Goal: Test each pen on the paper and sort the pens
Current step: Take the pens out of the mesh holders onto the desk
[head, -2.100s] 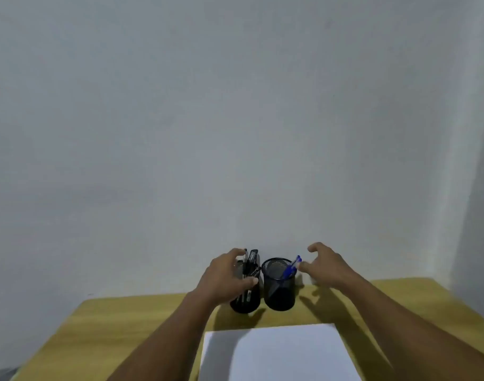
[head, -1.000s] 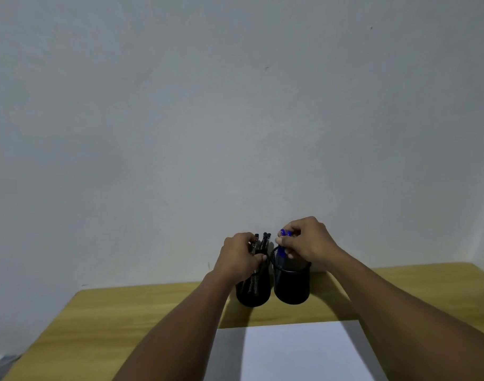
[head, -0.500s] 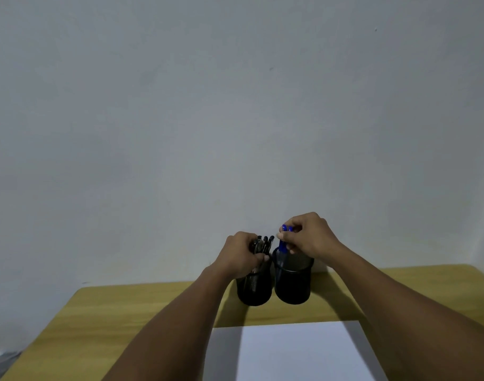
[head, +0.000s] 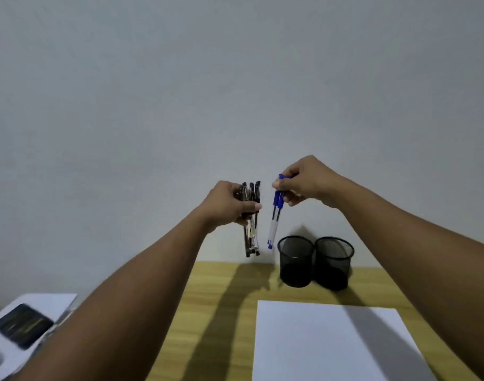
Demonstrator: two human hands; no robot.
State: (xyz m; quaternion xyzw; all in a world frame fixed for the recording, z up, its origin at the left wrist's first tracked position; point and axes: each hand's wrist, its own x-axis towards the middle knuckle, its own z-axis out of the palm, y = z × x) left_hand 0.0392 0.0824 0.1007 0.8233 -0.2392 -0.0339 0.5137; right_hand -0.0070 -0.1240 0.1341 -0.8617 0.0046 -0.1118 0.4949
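My left hand (head: 228, 206) is closed around a bundle of several black pens (head: 251, 235), held upright in the air above the desk's far edge. Just to the right, my right hand (head: 304, 184) pinches two blue-capped pens (head: 274, 221) by their tops, so they hang tips down. Both bundles are left of and above two black mesh pen cups (head: 295, 261) (head: 333, 262), which stand side by side by the wall and look empty. A white sheet of paper (head: 326, 342) lies flat on the wooden desk (head: 219, 312) in front of the cups.
The white wall rises right behind the cups. Off the desk's left edge sits a white surface (head: 51, 303) with a dark flat object (head: 22, 324) on it. Bare desk wood lies left of the paper.
Both hands have lifted the pens out of the cups and raised them up and to the left. The cups now stand without pens. The view has swung left.
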